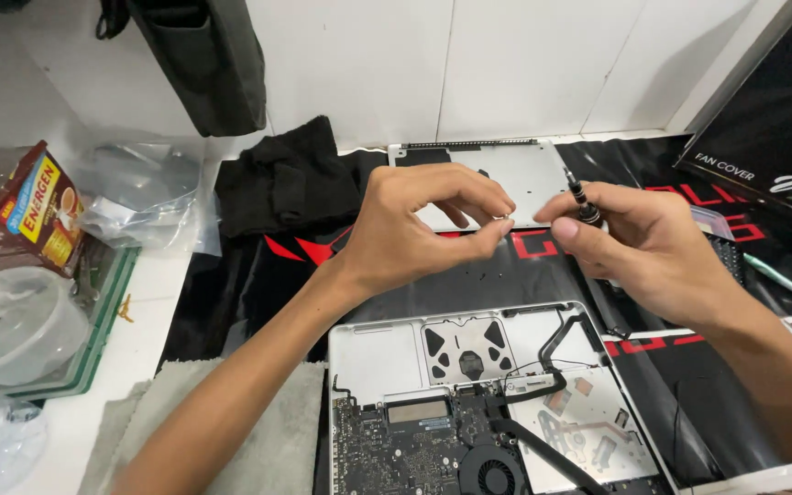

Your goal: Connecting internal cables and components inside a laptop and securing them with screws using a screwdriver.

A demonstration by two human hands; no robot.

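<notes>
The small screw (504, 217) sits pinched between thumb and forefinger of the left hand (414, 220), held in the air above the opened laptop (387, 353). The remaining fingers of that hand curl loosely. Just beside it, the right hand (643, 243) is closed around a slim precision screwdriver (582, 203), tip pointing up and away, its fingertips nearly meeting those of the left.

Judging by how things lie, the opening-up is largely done. The laptop's bottom cover (515, 179) is already off and lies flat beyond the laptop, behind the hands. Inside the laptop the circuit board (405, 449), the round fan (495, 477) and a black cable (552, 367) are exposed, and the battery bay at the near-left of the shell looks empty. What is left I cannot tell; this one screw appears to be in transit between driver and fingers.

The laptop rests on a black mat with red markings (258, 275), spread over a white bench (153, 321). A grey cloth (258, 422) lies just left of the laptop. Farther left stand a clear plastic container (20, 335), a red-and-yellow packet (34, 206) and crumpled clear bags (139, 197). A folded black cloth (286, 179) lies beyond the laptop, left of the cover. To the right leans a black box (763, 110). White wall panels (506, 64) close the space behind.
</notes>
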